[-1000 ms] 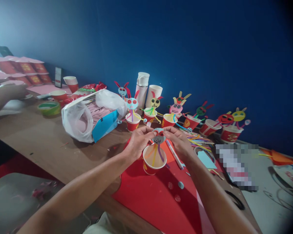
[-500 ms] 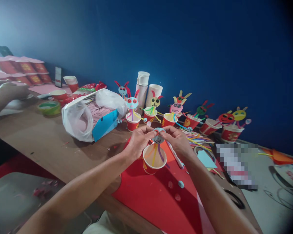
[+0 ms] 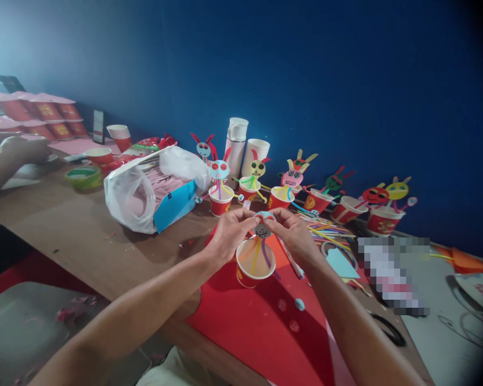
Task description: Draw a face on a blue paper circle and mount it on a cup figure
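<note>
A light blue paper face (image 3: 262, 231) with red eyes and a drawn mouth is pinched at both sides. My left hand (image 3: 234, 231) grips its left part, thumb at one eye, and my right hand (image 3: 290, 228) grips its right part the same way. Below the face stands a red and white paper cup (image 3: 247, 277), with orange, yellow and purple strips rising inside it. The cup rests on a red paper sheet (image 3: 241, 321). Small round paper pieces, one of them light blue (image 3: 299, 304), lie on the sheet to the right of the cup.
Finished cup figures, such as one with a pink face (image 3: 292, 178), line the back by the blue wall. A white plastic bag (image 3: 124, 206) sits at left, coloured sticks (image 3: 330, 234) and a tape roll (image 3: 388, 329) at right. Another person's hand (image 3: 22, 150) is at far left.
The whole view has shifted very slightly. Both hands keep their pinch on the paper face, and the cup stands in the same place.
</note>
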### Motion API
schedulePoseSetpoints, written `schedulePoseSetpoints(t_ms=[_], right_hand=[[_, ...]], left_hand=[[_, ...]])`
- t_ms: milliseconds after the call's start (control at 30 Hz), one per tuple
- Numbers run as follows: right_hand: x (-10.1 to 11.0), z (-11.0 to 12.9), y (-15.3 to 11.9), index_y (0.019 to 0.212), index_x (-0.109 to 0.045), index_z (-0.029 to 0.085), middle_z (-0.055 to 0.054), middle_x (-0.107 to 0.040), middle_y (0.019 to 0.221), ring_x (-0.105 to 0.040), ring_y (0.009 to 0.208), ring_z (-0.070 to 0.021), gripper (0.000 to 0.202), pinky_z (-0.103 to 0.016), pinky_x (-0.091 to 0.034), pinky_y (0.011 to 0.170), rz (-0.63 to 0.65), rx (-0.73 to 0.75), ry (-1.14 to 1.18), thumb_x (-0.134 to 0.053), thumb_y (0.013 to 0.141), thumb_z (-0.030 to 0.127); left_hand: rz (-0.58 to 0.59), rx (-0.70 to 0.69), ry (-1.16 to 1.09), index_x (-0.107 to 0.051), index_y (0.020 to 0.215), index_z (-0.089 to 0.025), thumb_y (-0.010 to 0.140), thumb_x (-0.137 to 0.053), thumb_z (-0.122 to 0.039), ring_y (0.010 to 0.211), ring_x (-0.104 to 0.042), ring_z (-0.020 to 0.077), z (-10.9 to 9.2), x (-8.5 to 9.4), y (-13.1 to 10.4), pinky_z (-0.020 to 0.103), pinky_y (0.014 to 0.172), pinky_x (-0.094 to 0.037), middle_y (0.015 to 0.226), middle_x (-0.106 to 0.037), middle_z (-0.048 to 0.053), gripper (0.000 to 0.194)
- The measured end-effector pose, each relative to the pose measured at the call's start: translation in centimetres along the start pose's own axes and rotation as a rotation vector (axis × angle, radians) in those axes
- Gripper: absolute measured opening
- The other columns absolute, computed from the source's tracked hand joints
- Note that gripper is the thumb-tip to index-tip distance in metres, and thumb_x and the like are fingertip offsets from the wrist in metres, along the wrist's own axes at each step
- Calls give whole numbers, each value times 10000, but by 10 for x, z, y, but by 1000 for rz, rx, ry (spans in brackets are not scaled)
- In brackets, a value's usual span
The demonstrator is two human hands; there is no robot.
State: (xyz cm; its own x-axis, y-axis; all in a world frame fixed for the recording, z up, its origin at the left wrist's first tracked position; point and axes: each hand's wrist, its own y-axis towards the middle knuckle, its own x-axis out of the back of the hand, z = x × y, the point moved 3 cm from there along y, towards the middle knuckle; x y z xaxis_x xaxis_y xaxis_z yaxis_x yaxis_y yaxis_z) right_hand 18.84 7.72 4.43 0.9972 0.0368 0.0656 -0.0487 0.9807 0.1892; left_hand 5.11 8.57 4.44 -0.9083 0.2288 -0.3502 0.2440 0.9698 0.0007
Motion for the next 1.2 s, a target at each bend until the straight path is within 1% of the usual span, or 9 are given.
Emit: schedulePoseSetpoints(t_ms=[267,600,1000,1200], right_hand=[[1,1,0,774,-599,197,28,-603,705,-527,658,-121,138,-264,-410,658,5,3,-1,-654,727,315],[-1,2,0,783,-602,201,24,-605,715,-535,668,-130,159,-260,-410,653,-5,15,-30,-661,720,335],[-2,2,0,782,-595,197,19,-596,713,-537,669,-138,121,-259,-412,637,-44,48,-112,-633,739,304],[0,2,-1,775,-591,199,20,-587,702,-534,656,-141,91,-266,-416,631,-67,50,-142,-608,741,281]], left_hand=[[-6,-10,8,-645,695,-116,653,-681,-246,569,-555,100,0,1,1,228,574,-415,646,-633,22,141],[-9,-7,-5,-658,690,-123,642,-695,-243,579,-565,101,2,0,1,226,588,-423,637,-631,15,134],[-26,-19,27,-661,699,-120,621,-706,-250,564,-558,101,2,0,2,223,568,-419,640,-638,21,158],[-4,10,28,-661,703,-129,629,-679,-245,561,-554,104,3,-1,1,219,558,-416,619,-626,14,138]])
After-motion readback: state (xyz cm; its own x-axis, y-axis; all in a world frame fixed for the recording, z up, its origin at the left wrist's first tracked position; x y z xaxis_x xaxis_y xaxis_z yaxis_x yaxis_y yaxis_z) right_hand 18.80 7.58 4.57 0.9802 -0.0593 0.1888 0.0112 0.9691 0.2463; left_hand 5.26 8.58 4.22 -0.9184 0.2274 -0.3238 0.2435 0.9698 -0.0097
